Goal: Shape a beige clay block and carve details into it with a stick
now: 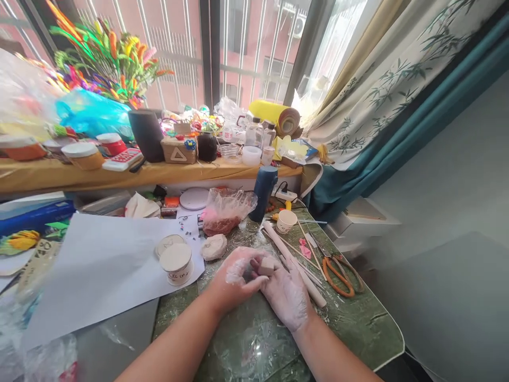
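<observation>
Between my hands is a small, pale block of clay point(266, 266) with flat faces. My left hand point(236, 273) curls round it from the left, its fingers behind the block and partly hidden. Palm up, my right hand point(288, 294) supports the block on its fingers. White powder coats both hands. Just left of them lies a rough lump of clay point(213, 248). Farther left, a round flat clay piece point(175, 257) covers a paper cup point(180, 276) on a white sheet point(115, 260).
Right of my hands lie a rolling pin point(294, 265), thin sticks and orange-handled scissors point(338, 278). Behind them stand a paper cup point(287, 220) and a dark blue bottle point(263, 195). A plastic bag of reddish clay point(222, 215) lies ahead. Jars and craft supplies crowd the sill point(222, 171).
</observation>
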`<state>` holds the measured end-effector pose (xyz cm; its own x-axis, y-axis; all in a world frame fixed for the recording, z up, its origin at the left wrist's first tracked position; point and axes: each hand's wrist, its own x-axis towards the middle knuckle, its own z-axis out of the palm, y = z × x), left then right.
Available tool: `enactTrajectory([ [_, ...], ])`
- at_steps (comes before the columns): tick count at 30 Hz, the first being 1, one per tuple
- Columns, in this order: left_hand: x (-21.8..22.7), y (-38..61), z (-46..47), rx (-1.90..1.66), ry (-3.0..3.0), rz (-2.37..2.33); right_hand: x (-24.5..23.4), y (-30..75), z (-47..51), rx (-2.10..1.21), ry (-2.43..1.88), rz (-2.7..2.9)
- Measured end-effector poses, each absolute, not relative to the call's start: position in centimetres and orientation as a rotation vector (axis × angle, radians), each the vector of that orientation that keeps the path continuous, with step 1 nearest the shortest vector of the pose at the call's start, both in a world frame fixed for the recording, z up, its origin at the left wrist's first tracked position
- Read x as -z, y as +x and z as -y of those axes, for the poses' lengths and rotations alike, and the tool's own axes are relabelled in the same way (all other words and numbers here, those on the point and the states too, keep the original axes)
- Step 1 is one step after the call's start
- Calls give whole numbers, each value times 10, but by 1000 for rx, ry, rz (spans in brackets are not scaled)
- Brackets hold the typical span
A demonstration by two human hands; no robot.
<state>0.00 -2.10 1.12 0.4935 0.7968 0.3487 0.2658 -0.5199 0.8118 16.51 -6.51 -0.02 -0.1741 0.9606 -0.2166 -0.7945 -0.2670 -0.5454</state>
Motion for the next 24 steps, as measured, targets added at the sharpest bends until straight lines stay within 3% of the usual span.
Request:
enactTrajectory([
  [8,-22,15,37,-845,2202,-1023,1,165,67,-1812,-533,320],
  [15,-48,-8,93,-1178,1058,-1299,5,171,69,-1855,-452,254],
  [24,-66,-10,133,-1239,580,-1139,7,171,72,-1893,-405,206],
])
